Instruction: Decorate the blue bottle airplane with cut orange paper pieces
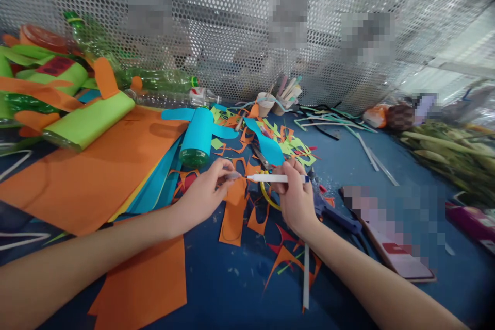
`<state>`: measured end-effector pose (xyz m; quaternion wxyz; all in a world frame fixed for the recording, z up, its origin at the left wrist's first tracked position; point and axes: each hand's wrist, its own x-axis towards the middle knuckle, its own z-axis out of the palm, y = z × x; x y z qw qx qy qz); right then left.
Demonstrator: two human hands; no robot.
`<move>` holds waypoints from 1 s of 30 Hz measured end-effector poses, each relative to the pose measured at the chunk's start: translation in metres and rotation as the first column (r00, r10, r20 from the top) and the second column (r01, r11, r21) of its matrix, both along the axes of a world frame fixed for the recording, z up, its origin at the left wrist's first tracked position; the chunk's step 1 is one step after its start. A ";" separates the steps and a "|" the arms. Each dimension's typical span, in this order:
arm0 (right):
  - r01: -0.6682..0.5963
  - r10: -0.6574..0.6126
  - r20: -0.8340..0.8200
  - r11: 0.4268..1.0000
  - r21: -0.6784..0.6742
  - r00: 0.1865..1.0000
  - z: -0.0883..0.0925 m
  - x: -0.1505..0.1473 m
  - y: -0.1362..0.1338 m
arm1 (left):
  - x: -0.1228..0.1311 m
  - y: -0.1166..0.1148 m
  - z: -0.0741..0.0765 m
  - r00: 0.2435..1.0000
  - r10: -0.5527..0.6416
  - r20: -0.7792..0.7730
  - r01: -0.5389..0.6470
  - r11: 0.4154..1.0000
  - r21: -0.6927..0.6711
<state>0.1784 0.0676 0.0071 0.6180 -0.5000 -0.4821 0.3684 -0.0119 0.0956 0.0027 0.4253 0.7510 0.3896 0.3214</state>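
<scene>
My right hand (296, 196) is closed around a white marker pen (266, 178), held level with its tip pointing left. Facing that tip, my left hand (209, 183) is closed in a pinch; a small greyish thing shows at its fingertips, too blurred to name. Just under the left fingertips lies an orange paper strip (233, 211) with a curved line drawn near its lower end. A cut blue paper shape (268, 144) lies right behind my right hand. Beyond my left hand a green bottle wrapped in blue paper (196, 136) lies on its side.
Paper scraps (286, 139) litter the middle. Orange sheets (147, 278) lie at left, near a green-wrapped bottle (93, 118). A blue glue gun (336, 214) and a phone (390, 237) are at right. Cups of pens (266, 105) stand by the perforated metal screen (232, 20).
</scene>
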 end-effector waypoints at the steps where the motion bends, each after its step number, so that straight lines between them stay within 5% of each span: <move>1: -0.005 0.005 -0.013 1.000 0.007 1.000 0.000 -0.001 -0.001 | 0.000 0.000 0.000 1.000 -0.011 -0.014 0.011 1.000 0.014; 10: -0.089 0.091 0.049 0.995 -0.045 0.995 0.004 -0.008 -0.002 | 0.001 -0.005 0.001 0.998 -0.041 -0.043 0.047 0.988 0.146; 17: -0.059 0.055 -0.035 0.992 -0.111 0.998 0.005 -0.006 -0.002 | -0.003 -0.009 0.008 0.999 0.042 0.001 -0.042 0.972 0.231; 30: -0.185 0.171 -0.126 0.976 -0.111 0.977 0.009 -0.010 -0.003 | -0.003 -0.022 0.014 0.991 0.133 0.018 -0.127 0.892 0.435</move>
